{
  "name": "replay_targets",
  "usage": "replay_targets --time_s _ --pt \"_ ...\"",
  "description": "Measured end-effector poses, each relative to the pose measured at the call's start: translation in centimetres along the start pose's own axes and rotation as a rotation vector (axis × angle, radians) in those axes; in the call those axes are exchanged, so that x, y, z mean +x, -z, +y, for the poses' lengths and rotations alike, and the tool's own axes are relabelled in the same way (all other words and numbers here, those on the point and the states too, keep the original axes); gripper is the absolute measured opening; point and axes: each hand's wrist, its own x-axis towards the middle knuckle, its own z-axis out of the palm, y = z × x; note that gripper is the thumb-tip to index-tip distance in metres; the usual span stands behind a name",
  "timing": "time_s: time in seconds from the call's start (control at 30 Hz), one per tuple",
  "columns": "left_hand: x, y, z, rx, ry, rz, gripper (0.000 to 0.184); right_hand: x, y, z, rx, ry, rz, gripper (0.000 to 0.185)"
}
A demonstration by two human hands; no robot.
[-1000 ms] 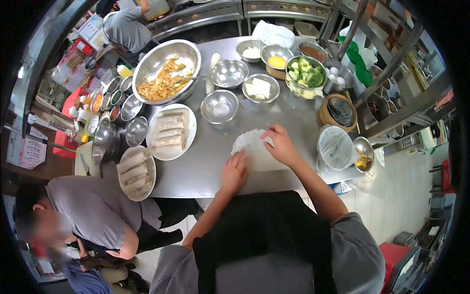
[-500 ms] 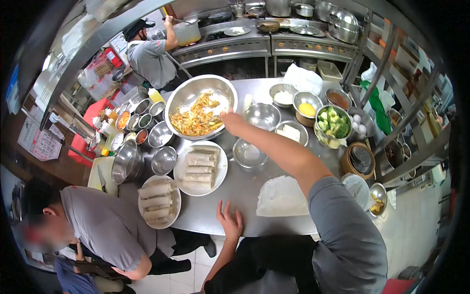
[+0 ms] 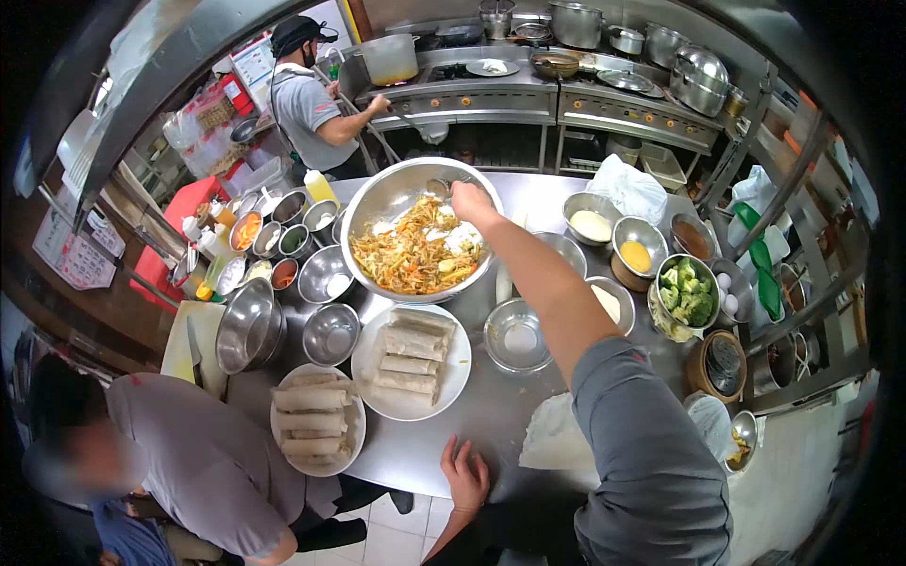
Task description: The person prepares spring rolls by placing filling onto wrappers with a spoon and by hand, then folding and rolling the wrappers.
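Observation:
My right hand is closed round the handle of a metal spoon over the large steel bowl. Shredded vegetable filling lies in that bowl. My left hand rests at the table's front edge, fingers apart, holding nothing. Right of it, a thin white wrapper lies flat, partly hidden by my right arm. Rolled wraps lie in rows on two white plates, one plate just below the large bowl and the other nearer the front left.
Small steel bowls stand left. Bowls of broccoli, yellow liquid and eggs stand right. A knife lies on a board at far left. One person stands by the stove, another at the left front.
My right hand has left the wrapper, reached the large bowl and taken hold of the spoon. My left hand has moved off the wrapper to the table edge. The view has shifted.

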Motion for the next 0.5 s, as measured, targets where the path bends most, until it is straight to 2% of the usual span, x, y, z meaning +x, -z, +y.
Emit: replay_targets --time_s 0.07,0.23,0.33,0.37,0.5 --pt "-0.2 -0.2 -0.5 0.001 0.004 -0.012 0.048 -0.7 -1.1 0.2 0.058 0.101 -0.088 0.032" --pt "-0.3 -0.2 -0.7 -0.026 0.004 -0.031 0.048 -3.5 0.5 -1.2 -0.153 0.390 -0.234 0.032" --pt "-0.2 -0.2 -0.6 -0.043 0.010 -0.045 0.048 -6.4 3.4 -1.5 -0.319 0.537 -0.111 0.031" --pt "-0.2 -0.1 -0.5 -0.038 0.002 -0.049 0.048 -6.9 4.5 -1.7 -0.312 0.569 -0.106 0.023" --pt "-0.1 0.0 -0.5 -0.036 -0.009 -0.055 0.048 -5.4 5.0 -0.3 -0.287 0.376 0.153 0.020"
